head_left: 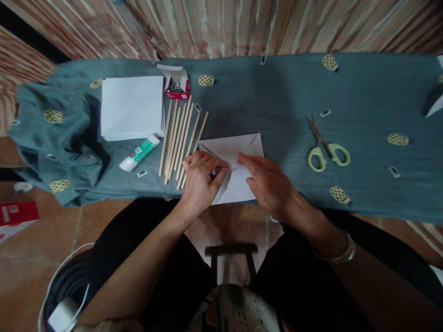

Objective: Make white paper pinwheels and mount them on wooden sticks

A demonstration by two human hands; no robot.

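A white sheet of paper (238, 186) with creases and cut or folded flaps lies near the table's front edge, between my hands. My left hand (202, 177) is closed, thumb and forefinger pinching a corner of the paper toward its middle. On the paper's right side rests my right hand (268, 182), its fingers stretched out flat. Several wooden sticks (180, 138) lie side by side just left of the paper, partly behind my left hand. Scissors (321, 145) with light green handles lie to the right, blades slightly apart.
A stack of white paper (133, 108) sits at the left, with a glue stick (140, 152) in front of it. Behind the sticks stands an open red box (177, 85) of small metal pieces. A green-grey cloth (363, 106) covers the table, bunched up at the left end.
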